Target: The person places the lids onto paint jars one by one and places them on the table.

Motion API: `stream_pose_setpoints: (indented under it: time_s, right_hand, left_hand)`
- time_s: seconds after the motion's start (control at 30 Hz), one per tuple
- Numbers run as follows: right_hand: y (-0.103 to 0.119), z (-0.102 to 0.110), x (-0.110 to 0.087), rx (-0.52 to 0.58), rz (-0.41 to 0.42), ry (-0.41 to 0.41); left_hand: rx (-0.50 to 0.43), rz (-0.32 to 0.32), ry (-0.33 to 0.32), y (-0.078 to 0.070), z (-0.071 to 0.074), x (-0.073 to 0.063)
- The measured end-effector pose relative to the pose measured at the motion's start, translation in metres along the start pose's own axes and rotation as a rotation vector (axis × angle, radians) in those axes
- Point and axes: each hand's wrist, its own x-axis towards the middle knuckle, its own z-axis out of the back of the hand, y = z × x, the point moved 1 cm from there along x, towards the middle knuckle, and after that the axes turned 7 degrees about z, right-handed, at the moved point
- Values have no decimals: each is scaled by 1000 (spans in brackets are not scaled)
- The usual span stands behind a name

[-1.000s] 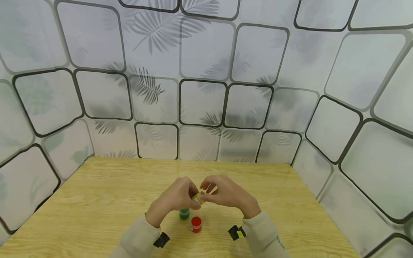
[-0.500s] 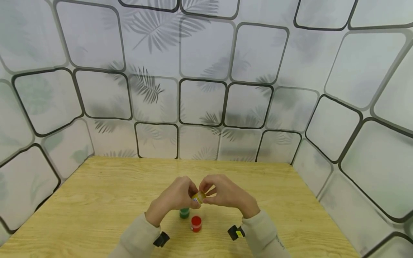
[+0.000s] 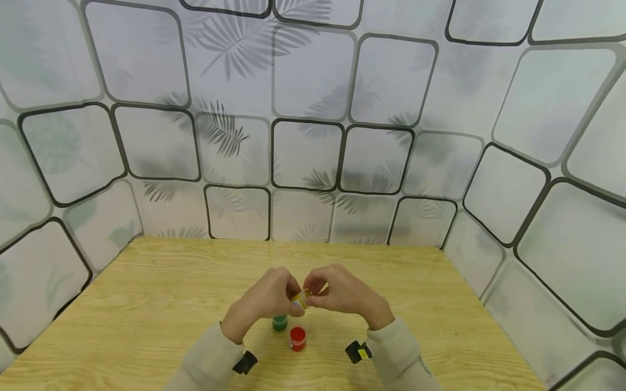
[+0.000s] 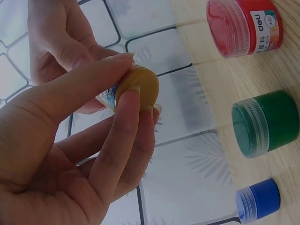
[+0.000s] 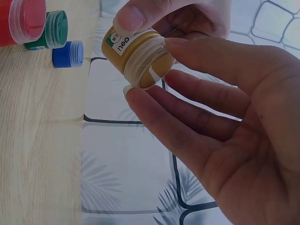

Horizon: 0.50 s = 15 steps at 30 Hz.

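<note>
Above the table I hold a small yellow paint jar (image 5: 123, 55) with a clear ribbed lid (image 5: 139, 65), tilted on its side. My left hand (image 3: 270, 294) grips the jar's body, thumb on the label side and fingers under the base. My right hand (image 3: 342, 290) pinches the lid's rim between thumb and fingers, as the right wrist view shows. The lid sits on the jar. A red paint jar (image 3: 297, 339) and a green paint jar (image 3: 280, 323) stand on the table below my hands. A smaller blue paint jar (image 4: 258, 200) shows beyond them in the wrist views.
The light wood table (image 3: 161, 304) extends on all sides of the jars. White patterned curtain or sheeting (image 3: 308, 157) encloses its back and sides. A black strap piece (image 3: 244, 363) hangs at each sleeve.
My right fingers spread at the lid half a second ago and now close on it again. My left hand and the yellow jar stay nearly still; the standing jars have not moved.
</note>
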Motion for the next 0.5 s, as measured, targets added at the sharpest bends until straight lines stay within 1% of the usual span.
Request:
stream_pose_setpoints:
  time_s: [0.5]
  right_hand:
    - [0,0,1,-31,5,11]
  left_hand:
    - [-9,7,6,-2,1,0]
